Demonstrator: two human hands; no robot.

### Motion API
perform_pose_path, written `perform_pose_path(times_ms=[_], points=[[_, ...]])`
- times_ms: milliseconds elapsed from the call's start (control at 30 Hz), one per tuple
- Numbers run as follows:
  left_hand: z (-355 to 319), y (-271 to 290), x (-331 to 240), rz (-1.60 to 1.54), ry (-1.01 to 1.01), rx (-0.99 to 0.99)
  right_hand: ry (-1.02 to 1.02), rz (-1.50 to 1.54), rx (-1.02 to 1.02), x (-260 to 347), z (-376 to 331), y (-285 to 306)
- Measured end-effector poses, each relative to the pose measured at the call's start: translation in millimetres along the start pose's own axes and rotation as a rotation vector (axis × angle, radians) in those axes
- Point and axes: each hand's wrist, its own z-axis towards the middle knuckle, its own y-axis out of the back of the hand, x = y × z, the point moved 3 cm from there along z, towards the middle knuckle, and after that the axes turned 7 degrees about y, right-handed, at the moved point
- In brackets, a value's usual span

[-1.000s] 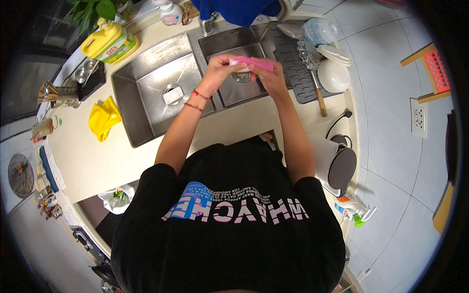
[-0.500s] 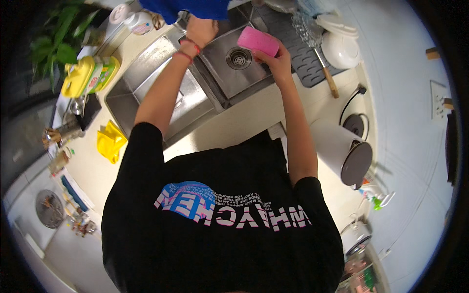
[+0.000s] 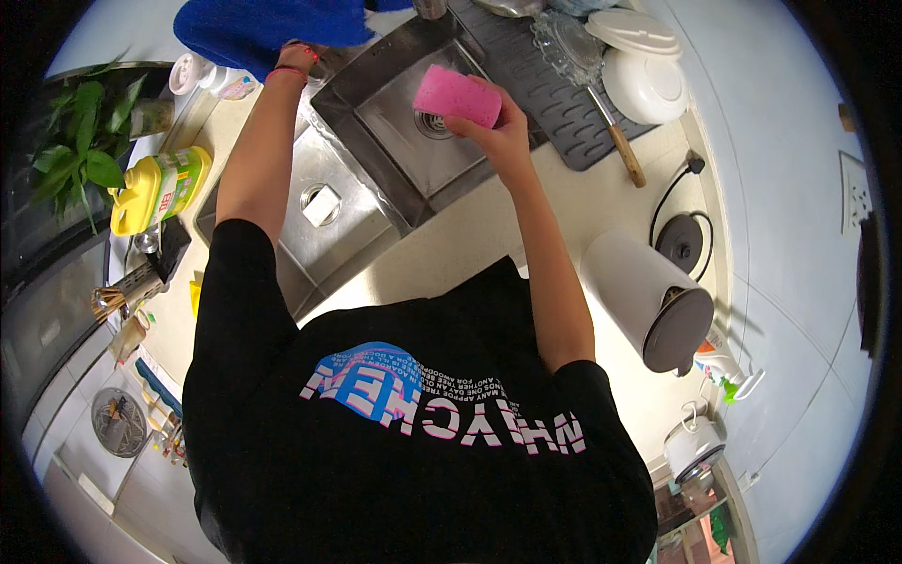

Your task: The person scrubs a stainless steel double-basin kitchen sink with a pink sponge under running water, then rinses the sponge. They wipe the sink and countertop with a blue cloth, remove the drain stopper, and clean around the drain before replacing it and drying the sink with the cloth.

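Note:
My right hand (image 3: 493, 132) is closed around a pink sponge (image 3: 456, 96), held over the right basin (image 3: 413, 174) of a steel double sink, partly covering its drain. At the far left of the sink, my left hand (image 3: 299, 58), with a red band at the wrist, is against a fluffy blue cloth (image 3: 263, 33). The cloth hides most of its fingers, which seem closed on it. In the left basin (image 3: 352, 235) a white rectangular piece (image 3: 322, 205) sits over the drain.
A black drying mat (image 3: 573, 132) holds a glass dish (image 3: 567, 47), white bowls (image 3: 644, 85) and a wooden-handled utensil (image 3: 620, 146). A white kettle (image 3: 648, 305) and its cord are on the right. To the left stand a yellow jug (image 3: 155, 193), a white bottle (image 3: 225, 83) and a plant (image 3: 89, 141).
My left hand and the blue cloth have moved left, off the middle of the sink's back. The sponge in my right hand has shifted slightly left and nearer. The whole view has turned a little.

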Motion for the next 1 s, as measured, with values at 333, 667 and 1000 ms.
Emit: perform_pose_path(times_ms=[333,667,1000], points=[[20,-28,5,0.058,0.056,0.021,0.031,-0.138,0.071,2,21,9],[-85,-4,-126,-1.654,0.717,0.582,0.086,-0.252,0.062,-22,30,31],[-116,-28,-166,-2.128,0.855,0.381,0.098,-0.289,0.048,-32,34,19]])
